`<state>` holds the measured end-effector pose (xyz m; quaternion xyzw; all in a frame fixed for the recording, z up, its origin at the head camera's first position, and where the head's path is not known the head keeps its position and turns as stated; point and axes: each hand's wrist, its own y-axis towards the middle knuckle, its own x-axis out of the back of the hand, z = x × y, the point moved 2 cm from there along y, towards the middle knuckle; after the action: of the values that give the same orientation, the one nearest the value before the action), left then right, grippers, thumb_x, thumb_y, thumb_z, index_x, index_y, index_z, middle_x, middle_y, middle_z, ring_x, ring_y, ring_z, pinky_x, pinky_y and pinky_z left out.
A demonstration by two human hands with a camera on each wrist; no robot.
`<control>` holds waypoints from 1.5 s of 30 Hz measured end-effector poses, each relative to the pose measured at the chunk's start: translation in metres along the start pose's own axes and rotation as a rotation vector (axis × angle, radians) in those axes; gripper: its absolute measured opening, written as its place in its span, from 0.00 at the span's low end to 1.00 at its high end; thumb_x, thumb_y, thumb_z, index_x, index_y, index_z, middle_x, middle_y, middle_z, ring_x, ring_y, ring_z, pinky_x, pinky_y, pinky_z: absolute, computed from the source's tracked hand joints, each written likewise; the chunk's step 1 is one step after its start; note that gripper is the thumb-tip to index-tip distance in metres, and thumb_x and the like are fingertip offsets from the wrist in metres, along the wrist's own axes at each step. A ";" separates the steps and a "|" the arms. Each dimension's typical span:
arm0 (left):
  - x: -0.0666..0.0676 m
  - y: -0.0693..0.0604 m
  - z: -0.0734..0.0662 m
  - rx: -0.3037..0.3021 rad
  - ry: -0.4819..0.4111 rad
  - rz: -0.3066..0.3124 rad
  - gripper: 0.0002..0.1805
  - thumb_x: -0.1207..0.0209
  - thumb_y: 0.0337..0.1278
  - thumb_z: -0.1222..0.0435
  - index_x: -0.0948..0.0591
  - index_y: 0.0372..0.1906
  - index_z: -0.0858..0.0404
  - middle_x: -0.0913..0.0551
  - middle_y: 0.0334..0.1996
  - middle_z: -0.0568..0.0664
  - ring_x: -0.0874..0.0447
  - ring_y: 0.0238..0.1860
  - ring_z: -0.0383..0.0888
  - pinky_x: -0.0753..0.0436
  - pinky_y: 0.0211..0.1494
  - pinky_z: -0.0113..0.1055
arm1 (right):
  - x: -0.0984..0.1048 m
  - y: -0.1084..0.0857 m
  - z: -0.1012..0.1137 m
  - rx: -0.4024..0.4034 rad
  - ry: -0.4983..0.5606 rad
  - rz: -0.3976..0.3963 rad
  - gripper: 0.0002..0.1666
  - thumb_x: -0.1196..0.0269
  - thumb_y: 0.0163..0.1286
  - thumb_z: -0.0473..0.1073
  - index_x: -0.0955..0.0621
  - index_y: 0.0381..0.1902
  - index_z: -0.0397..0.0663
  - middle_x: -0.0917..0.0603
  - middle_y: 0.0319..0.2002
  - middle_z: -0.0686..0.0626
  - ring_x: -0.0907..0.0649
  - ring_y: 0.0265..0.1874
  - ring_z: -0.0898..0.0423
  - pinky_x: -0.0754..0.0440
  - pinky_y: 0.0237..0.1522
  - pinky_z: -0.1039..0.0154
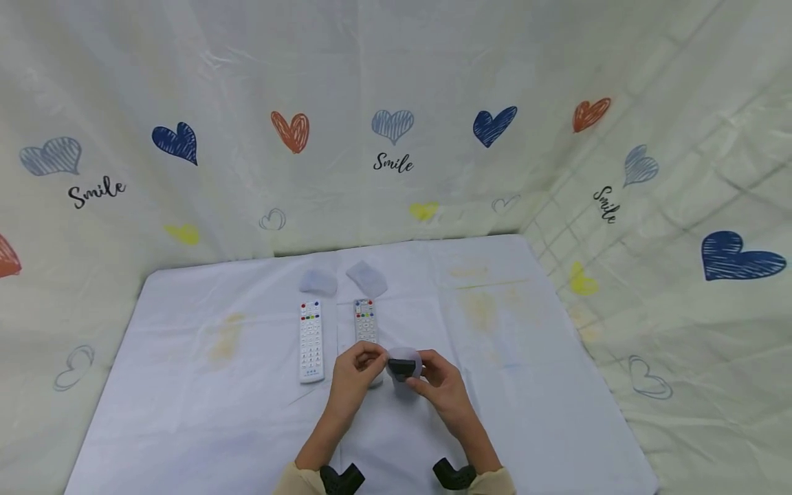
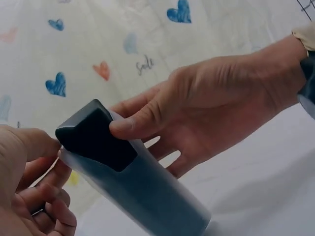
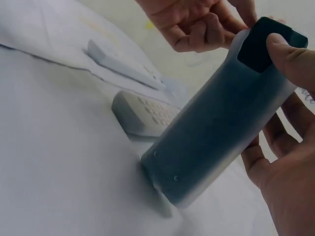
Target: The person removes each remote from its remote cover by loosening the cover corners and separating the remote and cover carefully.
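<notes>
A black remote control (image 2: 93, 140) sits upright inside a frosted translucent cover (image 2: 152, 196), its dark end showing at the open top. My right hand (image 1: 444, 388) grips it from the right, with the thumb on the black end and fingers behind the cover. At the cover's left rim, the thumb and forefinger of my left hand (image 1: 353, 378) pinch the edge. In the right wrist view the cover's lower end (image 3: 170, 189) is low over the cloth; whether it touches cannot be told.
Left of the hands lies a white remote control (image 1: 311, 344). A second remote (image 1: 365, 320) is partly hidden behind my left hand. Behind them lie two translucent covers, one on the left (image 1: 318, 282) and one on the right (image 1: 367, 278). A white cloth (image 1: 204, 399) covers the table.
</notes>
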<state>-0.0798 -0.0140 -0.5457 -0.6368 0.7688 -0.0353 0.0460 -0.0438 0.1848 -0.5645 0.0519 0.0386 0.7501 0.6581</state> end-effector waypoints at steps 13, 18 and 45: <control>-0.012 0.007 0.014 0.099 -0.020 0.058 0.17 0.32 0.68 0.57 0.16 0.55 0.61 0.12 0.47 0.51 0.15 0.47 0.39 0.14 0.57 0.41 | 0.015 -0.007 -0.007 -0.156 -0.020 -0.105 0.17 0.36 0.77 0.42 0.19 0.59 0.44 0.15 0.55 0.55 0.16 0.58 0.64 0.19 0.59 0.71; -0.016 0.005 0.011 0.024 0.132 0.018 0.14 0.35 0.71 0.55 0.13 0.53 0.57 0.12 0.44 0.50 0.19 0.38 0.38 0.18 0.40 0.28 | 0.016 -0.007 -0.010 -0.179 0.005 -0.154 0.16 0.35 0.76 0.43 0.18 0.56 0.41 0.14 0.51 0.56 0.15 0.54 0.63 0.17 0.56 0.68; -0.040 -0.003 0.033 -0.208 0.747 -0.199 0.04 0.33 0.69 0.59 0.14 0.40 0.55 0.13 0.34 0.40 0.26 0.29 0.33 0.27 0.32 0.27 | 0.010 -0.016 -0.032 -0.187 -0.027 -0.297 0.12 0.34 0.75 0.41 0.18 0.47 0.35 0.13 0.42 0.52 0.13 0.42 0.63 0.15 0.44 0.69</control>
<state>-0.0653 0.0252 -0.5771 -0.6527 0.6669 -0.1904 -0.3051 -0.0336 0.1976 -0.5982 -0.0057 -0.0331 0.6441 0.7642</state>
